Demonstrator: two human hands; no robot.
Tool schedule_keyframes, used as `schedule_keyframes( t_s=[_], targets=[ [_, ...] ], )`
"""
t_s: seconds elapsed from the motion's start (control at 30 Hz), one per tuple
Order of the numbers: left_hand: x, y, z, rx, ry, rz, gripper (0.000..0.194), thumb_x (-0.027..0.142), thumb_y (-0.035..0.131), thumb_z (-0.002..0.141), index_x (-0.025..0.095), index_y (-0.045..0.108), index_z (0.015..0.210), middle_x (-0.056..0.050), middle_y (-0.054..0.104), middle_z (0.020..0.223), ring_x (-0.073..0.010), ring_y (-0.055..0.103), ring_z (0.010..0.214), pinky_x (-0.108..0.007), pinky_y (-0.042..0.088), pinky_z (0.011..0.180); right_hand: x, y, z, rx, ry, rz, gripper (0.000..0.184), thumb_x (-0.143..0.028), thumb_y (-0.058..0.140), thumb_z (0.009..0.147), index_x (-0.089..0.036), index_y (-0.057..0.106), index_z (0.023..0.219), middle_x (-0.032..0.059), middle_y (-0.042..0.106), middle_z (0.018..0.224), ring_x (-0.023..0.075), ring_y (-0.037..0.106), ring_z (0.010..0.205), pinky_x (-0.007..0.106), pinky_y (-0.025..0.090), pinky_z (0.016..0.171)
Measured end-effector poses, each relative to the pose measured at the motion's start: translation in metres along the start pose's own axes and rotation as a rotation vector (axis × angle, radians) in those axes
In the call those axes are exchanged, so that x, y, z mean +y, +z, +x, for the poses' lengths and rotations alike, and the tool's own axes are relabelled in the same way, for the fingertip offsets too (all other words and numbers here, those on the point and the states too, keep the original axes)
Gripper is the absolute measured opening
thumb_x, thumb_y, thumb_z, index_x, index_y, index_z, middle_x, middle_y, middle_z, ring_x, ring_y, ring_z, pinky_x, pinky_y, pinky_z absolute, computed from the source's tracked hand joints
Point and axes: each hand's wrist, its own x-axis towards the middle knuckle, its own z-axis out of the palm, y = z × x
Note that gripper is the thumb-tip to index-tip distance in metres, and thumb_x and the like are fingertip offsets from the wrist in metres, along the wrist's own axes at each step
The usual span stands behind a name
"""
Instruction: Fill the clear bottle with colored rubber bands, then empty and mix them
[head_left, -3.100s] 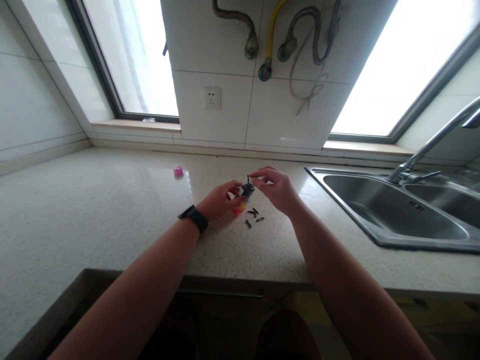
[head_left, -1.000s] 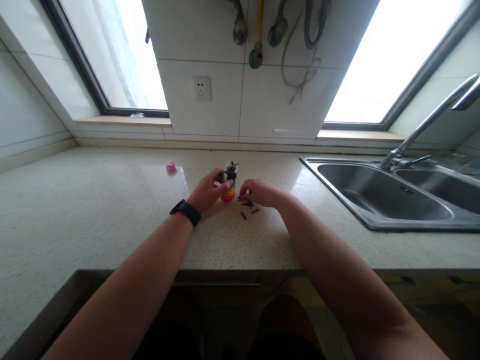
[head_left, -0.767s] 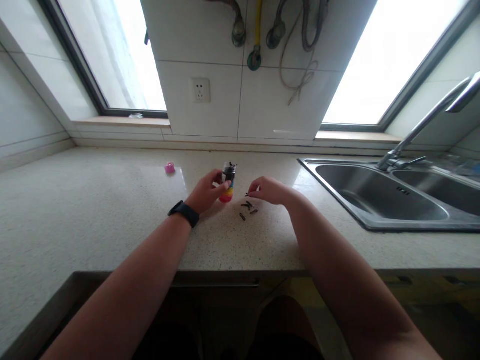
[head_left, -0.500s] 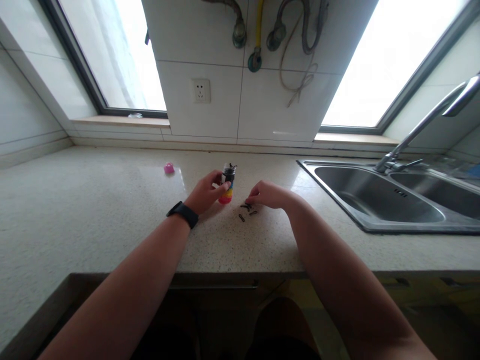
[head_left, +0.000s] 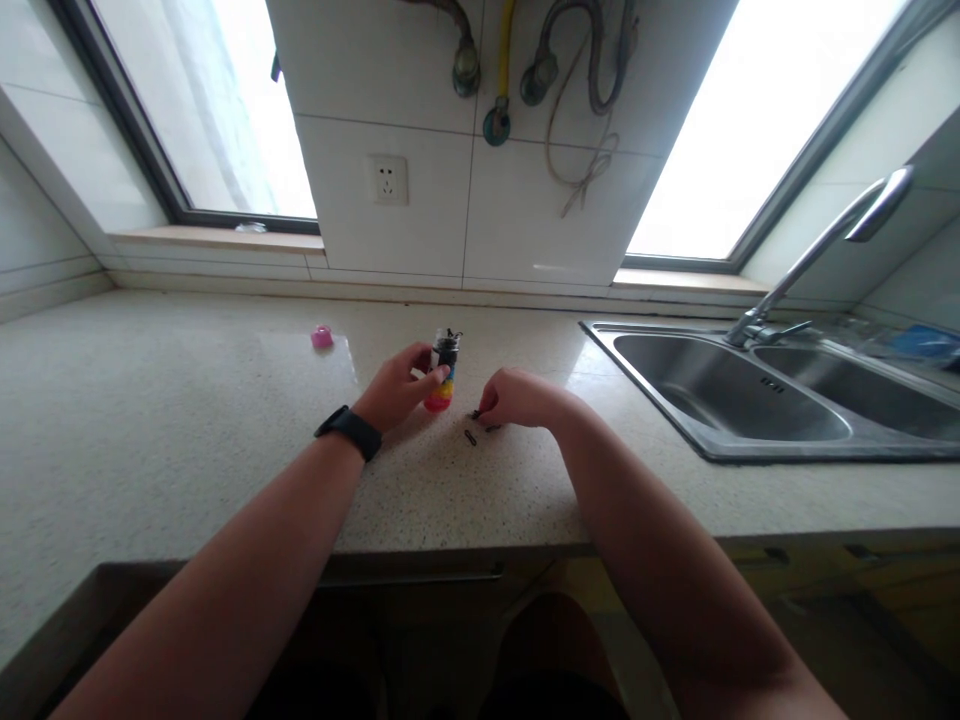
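Note:
My left hand [head_left: 406, 385] is wrapped round a small clear jar [head_left: 444, 375], which stands upright on the counter with no lid. Layers of red, yellow, blue and black show inside it, and black loops poke out at its mouth. To the right, my right hand [head_left: 517, 398] has its fingertips pinched together at the counter, on a small black hair tie [head_left: 475, 414]. Another thin black hair tie [head_left: 470, 438] lies just in front of those fingers. More of them are partly hidden under the hand. A pink lid [head_left: 322, 337] rests farther left.
The speckled counter [head_left: 187, 420] runs across the view. A steel double sink [head_left: 720, 385] with a tap [head_left: 806, 265] is set in at the right. Behind stands a tiled wall with a socket [head_left: 388, 180] and hoses above.
My right hand has shifted slightly over the small black hair ties and now covers more of them. My left hand still holds the jar. The whole view has moved a little.

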Motion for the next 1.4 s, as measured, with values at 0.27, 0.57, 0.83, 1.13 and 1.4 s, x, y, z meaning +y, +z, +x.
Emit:
schedule_keyframes(
  t_s=[0.27, 0.57, 0.83, 1.13, 1.4],
  targets=[
    [0.001, 0.000, 0.000, -0.003, -0.007, 0.017, 0.025, 0.035, 0.058, 0.087, 0.016, 0.061, 0.104, -0.006, 0.064, 0.091, -0.0171, 0.060, 0.084, -0.028, 0.051, 0.067, 0.014, -0.013, -0.011, 0.039, -0.185, 0.041, 0.021, -0.028, 0.067, 0.072, -0.020, 0.077, 0.089, 0.0019, 0.072, 0.075, 0.0105, 0.057, 0.061, 0.023, 0.038, 0.059],
    [0.002, 0.000, -0.001, -0.014, -0.012, 0.026, 0.027, 0.036, 0.057, 0.087, 0.016, 0.061, 0.105, -0.007, 0.065, 0.092, -0.0166, 0.061, 0.082, -0.029, 0.050, 0.069, 0.023, -0.013, -0.009, -0.140, -0.167, 0.059, 0.026, -0.033, 0.074, 0.071, -0.019, 0.078, 0.092, 0.0033, 0.072, 0.079, 0.0111, 0.057, 0.063, 0.023, 0.039, 0.059],
    [-0.004, 0.001, 0.000, -0.018, 0.008, 0.047, 0.027, 0.038, 0.057, 0.087, 0.017, 0.061, 0.104, -0.006, 0.065, 0.091, -0.0168, 0.060, 0.081, -0.029, 0.049, 0.068, 0.011, -0.013, -0.015, -0.064, -0.198, 0.070, 0.019, -0.027, 0.069, 0.072, -0.017, 0.077, 0.086, 0.0024, 0.070, 0.073, 0.0100, 0.054, 0.059, 0.023, 0.037, 0.058],
    [-0.001, 0.002, 0.001, -0.020, 0.018, -0.017, 0.025, 0.036, 0.059, 0.086, 0.016, 0.061, 0.102, -0.004, 0.061, 0.088, -0.0157, 0.058, 0.081, -0.027, 0.049, 0.065, -0.013, -0.001, -0.011, -0.087, -0.083, 0.231, 0.022, -0.031, 0.066, 0.071, -0.015, 0.077, 0.082, 0.0001, 0.063, 0.061, 0.0084, 0.046, 0.052, 0.023, 0.033, 0.052],
    [0.001, 0.002, 0.001, -0.043, 0.017, -0.020, 0.025, 0.036, 0.058, 0.087, 0.016, 0.061, 0.102, -0.004, 0.061, 0.089, -0.0159, 0.059, 0.081, -0.028, 0.049, 0.066, -0.019, -0.003, -0.016, -0.155, -0.062, 0.124, 0.029, -0.042, 0.068, 0.072, -0.016, 0.078, 0.082, 0.0000, 0.060, 0.057, 0.0091, 0.046, 0.050, 0.025, 0.031, 0.050]
  ],
)
